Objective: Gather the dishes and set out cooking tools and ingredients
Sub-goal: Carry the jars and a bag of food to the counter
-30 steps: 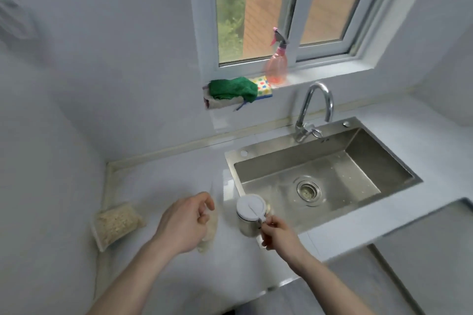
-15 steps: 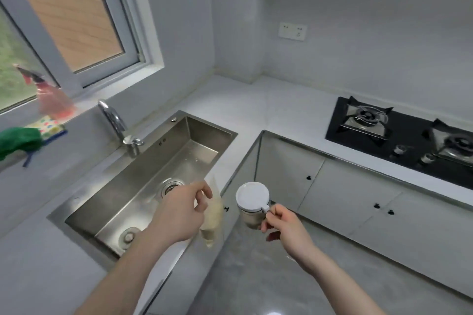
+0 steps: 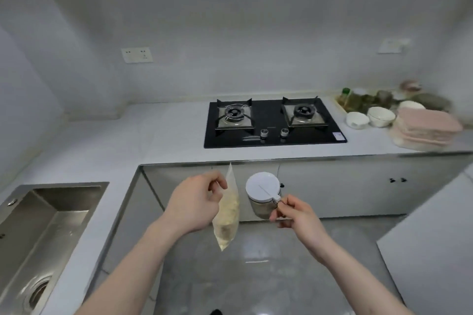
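Two hands carry two things over open floor, so every risk here is a drop. Largest first: the table [image 3: 163,133] runs in an L from the sink [image 3: 48,215] at 9 o'clock round to the gas hob [image 3: 273,123] at 12 o'clock, and toward 2 o'clock it is crowded with a stack of pink plates [image 3: 427,128], white bowls [image 3: 380,115] and blurred bottles behind them; setting anything down hastily there could knock the stack or the bowls. Bare table lies left of the hob, which looks the safer landing. The lidded jar [image 3: 262,197], just right of centre, hangs from the right hand [image 3: 298,215], whose grip is only a fingertip pinch on the small handle at the lid's edge; I judge that hold thin, since the jar's weight hangs below the pinch and could swing or slip, or the lid could part from the body if it is loose, which I cannot tell. The bag of pale food [image 3: 227,215], just left of the jar and not touching it, dangles from the left hand [image 3: 195,203], its grip curled round the bag's upper part; whether the top is sealed I cannot tell, and a tilt could spill it onto the floor.
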